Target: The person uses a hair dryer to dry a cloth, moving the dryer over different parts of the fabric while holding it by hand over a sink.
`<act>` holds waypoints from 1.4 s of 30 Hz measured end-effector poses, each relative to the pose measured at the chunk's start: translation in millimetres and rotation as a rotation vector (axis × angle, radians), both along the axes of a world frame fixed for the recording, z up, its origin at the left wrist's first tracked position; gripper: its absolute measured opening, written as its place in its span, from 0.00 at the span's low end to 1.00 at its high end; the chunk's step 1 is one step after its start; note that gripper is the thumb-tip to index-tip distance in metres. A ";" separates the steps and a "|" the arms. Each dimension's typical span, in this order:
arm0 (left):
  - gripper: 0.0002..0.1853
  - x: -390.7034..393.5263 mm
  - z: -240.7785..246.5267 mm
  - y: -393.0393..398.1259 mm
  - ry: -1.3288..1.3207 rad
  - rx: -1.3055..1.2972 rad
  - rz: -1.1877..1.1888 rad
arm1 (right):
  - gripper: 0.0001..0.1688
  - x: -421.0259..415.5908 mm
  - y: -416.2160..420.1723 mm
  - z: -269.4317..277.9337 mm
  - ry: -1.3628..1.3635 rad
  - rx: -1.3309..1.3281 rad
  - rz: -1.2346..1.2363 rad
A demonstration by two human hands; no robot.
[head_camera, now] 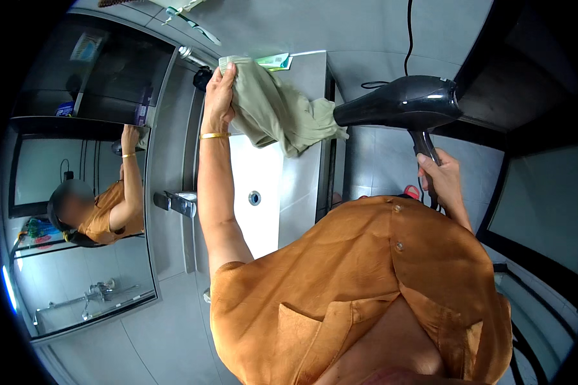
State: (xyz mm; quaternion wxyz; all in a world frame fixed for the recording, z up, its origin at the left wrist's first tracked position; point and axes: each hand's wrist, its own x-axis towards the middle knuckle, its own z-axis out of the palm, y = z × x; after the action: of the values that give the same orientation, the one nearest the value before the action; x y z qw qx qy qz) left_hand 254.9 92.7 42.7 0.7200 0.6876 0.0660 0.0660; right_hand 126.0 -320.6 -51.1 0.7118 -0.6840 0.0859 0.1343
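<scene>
My left hand [219,96] grips a pale green cloth garment [274,110] by its top edge, thumb over the fabric. The cloth spreads to the right in loose folds above the white washbasin [255,173] and the grey counter [301,202]. In my right hand [440,175] is the handle of a black hair dryer [400,103]. Its nozzle points left and meets the garment's gathered right end; whether it sits inside the fabric or just against it, I cannot tell. The dryer's black cord [409,38] runs up along the wall.
A chrome faucet [180,203] juts over the basin's left side. Behind the garment lies a green and white tube [282,61]. A toothbrush [197,30] is near the top. A mirror cabinet [91,168] lines the left wall. A dark-framed glass panel [549,202] stands at right.
</scene>
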 end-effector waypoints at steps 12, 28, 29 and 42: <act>0.13 25.3 78.9 -97.1 -0.042 0.104 0.006 | 0.14 45.2 -64.3 -5.2 -0.072 0.100 0.040; 0.14 39.9 149.2 -163.5 -0.046 0.446 0.031 | 0.15 67.0 -105.3 -20.0 -0.143 0.134 0.103; 0.14 36.0 155.3 -150.7 -0.046 0.441 0.076 | 0.15 65.9 -99.1 -19.7 -0.132 0.141 0.104; 0.14 40.7 58.9 24.1 0.192 0.443 0.012 | 0.14 74.5 -41.6 -10.7 -0.095 0.111 0.035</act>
State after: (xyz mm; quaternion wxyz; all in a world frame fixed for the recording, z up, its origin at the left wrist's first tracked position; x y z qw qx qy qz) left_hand 295.6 116.7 101.7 0.5418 0.8314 0.1220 0.0174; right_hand 200.5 -362.2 -61.8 0.7496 -0.6504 0.0324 0.1187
